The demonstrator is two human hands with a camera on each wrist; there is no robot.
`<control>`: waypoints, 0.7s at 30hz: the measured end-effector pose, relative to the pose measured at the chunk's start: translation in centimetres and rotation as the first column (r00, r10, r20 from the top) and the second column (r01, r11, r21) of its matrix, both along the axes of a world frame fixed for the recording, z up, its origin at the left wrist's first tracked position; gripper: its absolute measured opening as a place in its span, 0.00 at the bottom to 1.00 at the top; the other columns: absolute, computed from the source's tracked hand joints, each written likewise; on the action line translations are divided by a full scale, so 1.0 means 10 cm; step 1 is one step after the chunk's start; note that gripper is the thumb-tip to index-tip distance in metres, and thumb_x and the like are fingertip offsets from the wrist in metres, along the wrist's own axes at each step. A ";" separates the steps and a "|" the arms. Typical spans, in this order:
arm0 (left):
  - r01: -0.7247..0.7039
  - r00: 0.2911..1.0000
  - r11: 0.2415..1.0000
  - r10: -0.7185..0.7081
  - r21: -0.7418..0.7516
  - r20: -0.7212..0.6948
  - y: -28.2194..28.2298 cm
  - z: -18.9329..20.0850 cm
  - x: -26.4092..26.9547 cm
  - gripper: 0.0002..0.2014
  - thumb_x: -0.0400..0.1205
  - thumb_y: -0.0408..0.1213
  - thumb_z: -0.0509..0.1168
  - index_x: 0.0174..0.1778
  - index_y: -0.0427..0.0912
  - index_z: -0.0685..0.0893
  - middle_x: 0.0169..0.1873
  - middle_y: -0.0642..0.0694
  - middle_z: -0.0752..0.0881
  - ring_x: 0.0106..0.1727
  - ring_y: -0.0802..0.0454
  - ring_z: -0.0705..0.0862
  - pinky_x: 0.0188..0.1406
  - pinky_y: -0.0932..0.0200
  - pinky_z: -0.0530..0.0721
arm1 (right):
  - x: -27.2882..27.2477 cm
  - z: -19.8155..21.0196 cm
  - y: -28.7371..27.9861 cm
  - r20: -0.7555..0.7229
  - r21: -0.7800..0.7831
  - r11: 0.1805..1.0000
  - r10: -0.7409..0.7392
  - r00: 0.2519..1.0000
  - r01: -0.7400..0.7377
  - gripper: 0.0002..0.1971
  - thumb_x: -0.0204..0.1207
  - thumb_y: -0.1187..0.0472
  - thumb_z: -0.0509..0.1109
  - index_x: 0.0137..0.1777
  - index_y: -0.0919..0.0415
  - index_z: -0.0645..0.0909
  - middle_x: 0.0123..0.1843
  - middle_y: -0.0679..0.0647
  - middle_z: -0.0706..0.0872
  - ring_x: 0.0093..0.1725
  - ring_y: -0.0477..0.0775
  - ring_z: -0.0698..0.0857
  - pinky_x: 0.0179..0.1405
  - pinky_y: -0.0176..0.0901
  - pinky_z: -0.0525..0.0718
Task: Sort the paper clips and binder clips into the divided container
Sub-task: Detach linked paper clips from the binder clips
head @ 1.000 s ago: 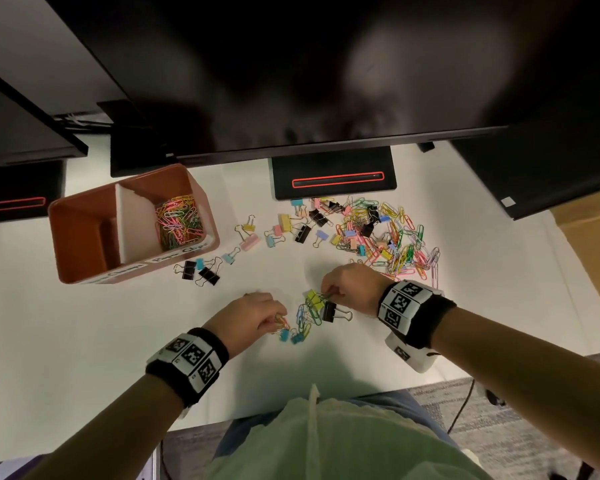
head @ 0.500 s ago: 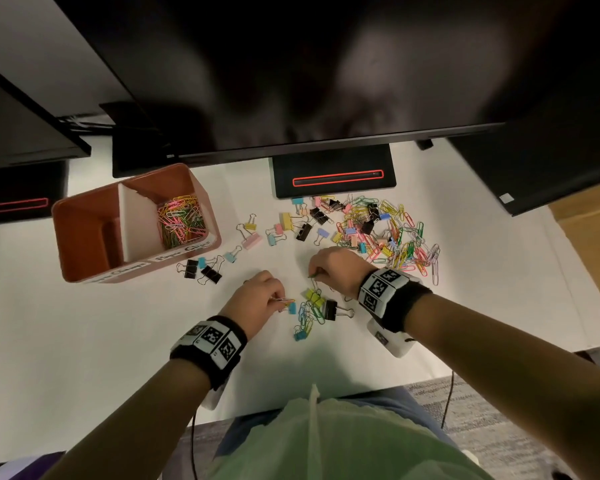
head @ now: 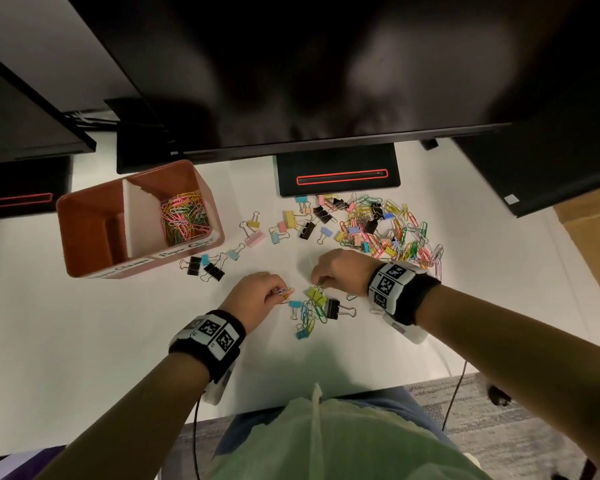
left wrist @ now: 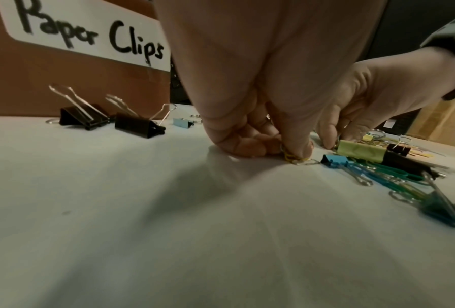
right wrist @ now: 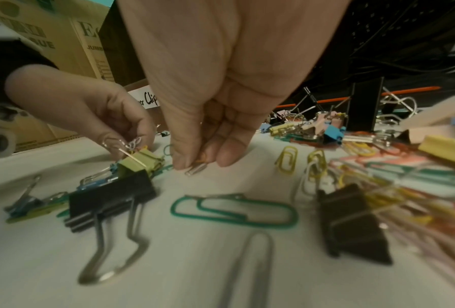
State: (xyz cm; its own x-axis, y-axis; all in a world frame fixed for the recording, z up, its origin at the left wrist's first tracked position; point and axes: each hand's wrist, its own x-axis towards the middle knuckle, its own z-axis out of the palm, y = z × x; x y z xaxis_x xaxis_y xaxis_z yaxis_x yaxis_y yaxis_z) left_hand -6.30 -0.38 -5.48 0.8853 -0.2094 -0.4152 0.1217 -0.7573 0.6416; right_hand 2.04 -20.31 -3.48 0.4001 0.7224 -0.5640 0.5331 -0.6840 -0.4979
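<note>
A white table (head: 84, 341) carries a large black monitor (head: 326, 81) on a black stand base with a red stripe (head: 340, 176). Grey carpet floor (head: 499, 427) lies below.

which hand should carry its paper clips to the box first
Left, probably. The left hand already pinches paper clips and sits nearer the divided container than the right hand.
</note>
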 end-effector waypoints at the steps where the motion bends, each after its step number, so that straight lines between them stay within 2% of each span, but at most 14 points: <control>1: 0.012 1.000 1.000 -0.012 0.017 -0.002 0.00 0.00 0.01 0.07 0.78 0.35 0.67 0.48 0.38 0.85 0.40 0.44 0.83 0.42 0.49 0.80 0.46 0.54 0.80 | 0.01 0.00 0.00 0.014 0.004 1.000 0.004 1.000 -0.004 0.11 0.79 0.63 0.64 0.59 0.59 0.83 0.56 0.60 0.83 0.57 0.61 0.81 0.60 0.52 0.80; 5: 0.032 0.999 0.998 -0.031 0.051 -0.020 0.01 -0.04 0.01 0.07 0.79 0.36 0.65 0.50 0.38 0.84 0.39 0.49 0.78 0.43 0.51 0.78 0.47 0.56 0.79 | 0.00 -0.02 0.00 0.067 0.027 0.999 0.019 0.998 -0.021 0.10 0.79 0.64 0.65 0.54 0.62 0.86 0.57 0.59 0.78 0.54 0.61 0.80 0.57 0.51 0.81; 9: 0.004 1.000 1.000 -0.003 0.031 -0.016 0.03 -0.06 0.00 0.06 0.79 0.37 0.65 0.46 0.38 0.83 0.38 0.48 0.78 0.41 0.51 0.78 0.43 0.60 0.76 | -0.02 -0.07 -0.03 0.110 0.048 0.995 0.078 0.991 -0.083 0.10 0.79 0.66 0.62 0.53 0.63 0.85 0.54 0.59 0.83 0.55 0.61 0.79 0.56 0.52 0.80; 13: -0.053 0.999 0.999 0.053 0.002 0.006 0.04 -0.07 -0.02 0.05 0.78 0.35 0.67 0.44 0.37 0.83 0.38 0.45 0.80 0.39 0.50 0.78 0.41 0.61 0.74 | -0.03 -0.09 -0.05 0.110 0.032 0.998 0.042 0.993 -0.046 0.10 0.80 0.63 0.62 0.56 0.61 0.83 0.54 0.59 0.85 0.57 0.60 0.79 0.58 0.51 0.79; 16: -0.112 0.993 0.993 0.113 -0.031 0.015 0.07 -0.02 -0.03 0.04 0.78 0.34 0.67 0.45 0.37 0.83 0.39 0.45 0.81 0.40 0.50 0.79 0.40 0.66 0.74 | -0.06 -0.10 -0.06 0.098 0.006 1.000 -0.006 0.995 0.005 0.11 0.81 0.62 0.61 0.59 0.60 0.81 0.57 0.59 0.84 0.60 0.59 0.78 0.58 0.48 0.77; 19: -0.151 0.987 0.987 0.153 -0.060 0.040 0.13 0.11 -0.04 0.05 0.77 0.34 0.68 0.47 0.38 0.83 0.40 0.45 0.84 0.41 0.50 0.82 0.42 0.66 0.77 | -0.08 -0.11 -0.05 0.113 -0.018 1.000 -0.001 0.994 0.003 0.12 0.82 0.61 0.59 0.60 0.60 0.81 0.59 0.59 0.83 0.62 0.59 0.77 0.60 0.47 0.76; 21: -0.188 0.979 0.978 0.195 -0.089 0.067 0.21 0.25 -0.03 0.05 0.77 0.35 0.68 0.47 0.41 0.84 0.41 0.47 0.85 0.41 0.54 0.82 0.42 0.66 0.78 | -0.07 -0.10 -0.03 0.109 -0.047 0.999 0.006 0.994 -0.001 0.12 0.82 0.61 0.59 0.60 0.60 0.81 0.59 0.58 0.83 0.62 0.59 0.77 0.61 0.48 0.76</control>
State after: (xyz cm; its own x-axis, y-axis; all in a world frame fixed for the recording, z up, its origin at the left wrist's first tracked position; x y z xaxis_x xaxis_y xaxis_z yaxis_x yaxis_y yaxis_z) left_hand -6.65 1.72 -2.95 0.9401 -0.0635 -0.3350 0.2089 -0.6692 0.7131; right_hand 1.39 -20.63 -4.50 0.4590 0.6975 -0.5503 0.5848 -0.7035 -0.4038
